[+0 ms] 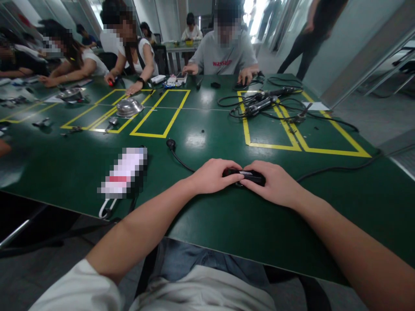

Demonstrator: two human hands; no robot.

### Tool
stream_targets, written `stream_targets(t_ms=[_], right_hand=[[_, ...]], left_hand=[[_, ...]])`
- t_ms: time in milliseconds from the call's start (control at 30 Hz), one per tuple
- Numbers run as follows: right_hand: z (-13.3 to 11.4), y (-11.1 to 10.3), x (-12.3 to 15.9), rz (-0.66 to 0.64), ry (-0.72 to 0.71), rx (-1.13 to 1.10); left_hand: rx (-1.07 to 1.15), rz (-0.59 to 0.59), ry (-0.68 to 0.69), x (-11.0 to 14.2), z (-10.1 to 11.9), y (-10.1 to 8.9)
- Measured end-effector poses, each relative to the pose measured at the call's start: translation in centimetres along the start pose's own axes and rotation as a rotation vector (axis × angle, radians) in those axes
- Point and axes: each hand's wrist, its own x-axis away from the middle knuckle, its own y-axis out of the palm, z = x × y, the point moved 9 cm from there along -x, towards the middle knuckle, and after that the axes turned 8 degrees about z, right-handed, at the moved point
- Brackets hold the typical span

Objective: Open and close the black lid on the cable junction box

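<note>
A black power adapter point(254, 176) with a pale label on top lies low over the green table, near its front edge. My left hand point(215, 175) is closed around its left end, the thumb along the near side. Around the right end my right hand point(280, 183) is closed too, and the fingertips of both hands nearly meet. A black cord runs left from under my left hand to a plug point(170, 144) lying on the tabletop. To the right of my right hand, a black cable point(337, 167) trails toward the table's right edge.
Left of my arms lies a blurred-out phone-like device point(123, 172) with a white loop. Electric screwdrivers point(261, 106) and tangled cables lie back right, among yellow tape outlines point(275, 147). A metal bowl-shaped part point(129, 107) sits back left. People work across the table.
</note>
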Motion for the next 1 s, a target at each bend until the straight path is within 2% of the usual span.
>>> stream_targets(t_ms=[133, 300, 533, 700, 1000], right_hand=[[0.5, 0.0, 0.1, 0.023, 0.024, 0.004], [1.0, -0.4, 0.0, 0.103, 0.045, 0.004], [2.0, -0.6, -0.2, 0.138, 0.117, 0.027], [1.8, -0.8, -0.3, 0.122, 0.118, 0.007], [3.5, -0.2, -0.1, 0.129, 0.15, 0.032]], left_hand=[[-0.073, 0.025, 0.022, -0.1, 0.1, -0.1], [-0.135, 0.119, 0.026, -0.1, -0.2, -0.8], [-0.078, 0.18, -0.05, -0.1, -1.5, -1.3], [-0.006, 0.242, -0.044, -0.1, -2.0, -1.8], [0.049, 0.278, 0.009, -0.2, -2.3, -1.6]])
